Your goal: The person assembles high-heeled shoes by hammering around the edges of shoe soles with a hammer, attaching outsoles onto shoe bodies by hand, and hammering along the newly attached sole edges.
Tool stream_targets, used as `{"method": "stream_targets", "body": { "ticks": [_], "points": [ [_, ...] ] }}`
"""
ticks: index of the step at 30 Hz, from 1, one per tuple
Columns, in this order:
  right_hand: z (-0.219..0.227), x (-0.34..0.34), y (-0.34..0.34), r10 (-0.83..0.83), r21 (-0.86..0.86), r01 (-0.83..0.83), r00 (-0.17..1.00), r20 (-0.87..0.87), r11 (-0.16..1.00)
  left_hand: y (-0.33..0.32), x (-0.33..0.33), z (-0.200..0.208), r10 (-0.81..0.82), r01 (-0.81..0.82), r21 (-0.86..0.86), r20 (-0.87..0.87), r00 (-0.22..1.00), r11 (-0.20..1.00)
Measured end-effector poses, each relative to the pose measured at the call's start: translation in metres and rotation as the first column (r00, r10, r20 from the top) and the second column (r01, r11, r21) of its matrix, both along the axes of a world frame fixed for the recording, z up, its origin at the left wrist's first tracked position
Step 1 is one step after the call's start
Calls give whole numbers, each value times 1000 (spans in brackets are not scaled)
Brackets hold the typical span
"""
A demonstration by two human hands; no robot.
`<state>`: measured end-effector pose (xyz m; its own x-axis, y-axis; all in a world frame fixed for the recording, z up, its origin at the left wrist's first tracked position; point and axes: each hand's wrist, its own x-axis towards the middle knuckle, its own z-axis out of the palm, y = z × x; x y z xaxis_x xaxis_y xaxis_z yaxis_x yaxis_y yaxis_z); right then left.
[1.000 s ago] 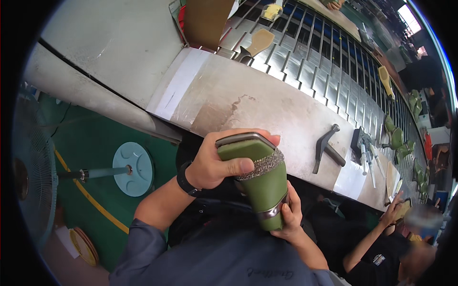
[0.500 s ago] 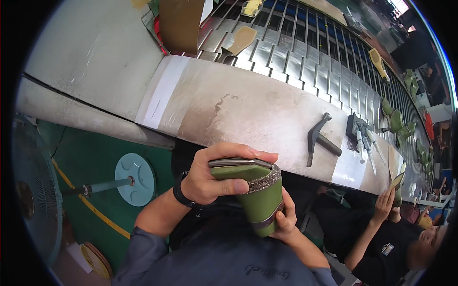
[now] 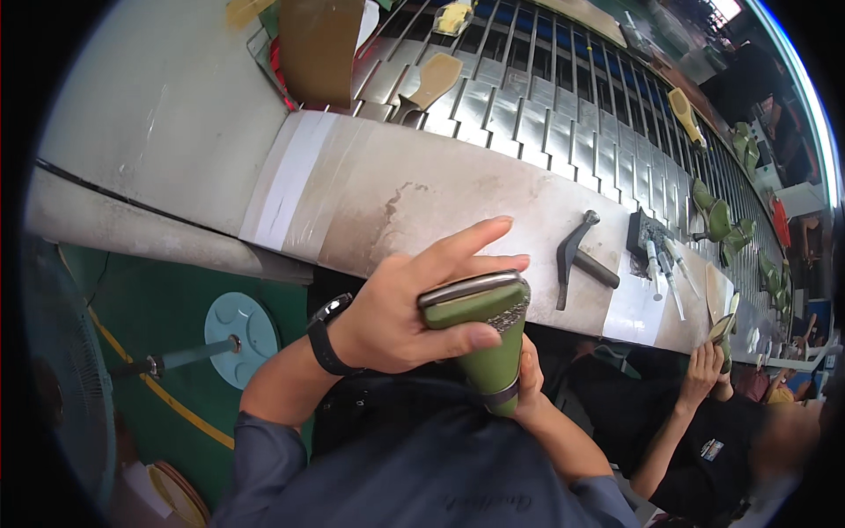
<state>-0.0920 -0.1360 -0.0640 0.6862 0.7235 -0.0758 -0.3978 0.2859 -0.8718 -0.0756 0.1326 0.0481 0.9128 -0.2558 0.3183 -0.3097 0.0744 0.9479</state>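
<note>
Close in front of my body I hold a green shoe [image 3: 493, 370] with a dark sole edge and a glittery grey band across it. My left hand [image 3: 392, 312] grips the upper end, thumb pressed on the green side and the other fingers along the sole side; the index finger is raised off it. Wrapped behind the lower, narrower part, my right hand [image 3: 529, 378] is partly hidden by the shoe. On the bench beyond lies a hammer [image 3: 581, 262] with a dark head.
The pale bench [image 3: 458, 189] borders a slatted metal conveyor [image 3: 528, 132]. A black holder with several syringe-like tubes [image 3: 656, 251] stands right of the hammer. Wooden-handled brushes [image 3: 436, 79] and green shoes [image 3: 717, 216] sit on the conveyor. A co-worker's hand [image 3: 701, 374] holds a shoe at right. A blue round stool [image 3: 242, 339] stands left.
My left index finger has lifted away from the shoe. The shoe has turned, so less of the glittery band shows. The whole view has shifted slightly.
</note>
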Motion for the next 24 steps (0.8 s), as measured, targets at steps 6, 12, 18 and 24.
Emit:
{"method": "stream_targets", "body": {
  "ticks": [6,12,18,24],
  "points": [
    [-10,-12,12,-41,-13,40,996,-82,999,1,-4,-5,33,-67,172,190,981,983],
    [-31,-28,4,-81,-42,78,994,-71,996,-2,-2,-10,94,-133,182,207,974,974],
    [26,-28,16,-187,-183,276,899,395,944,20,27,-30,300,-295,56,-210,930,954],
    [62,105,37,-516,-80,510,850,-103,856,25,20,-122,495,-461,226,-128,859,858]
  ]
}}
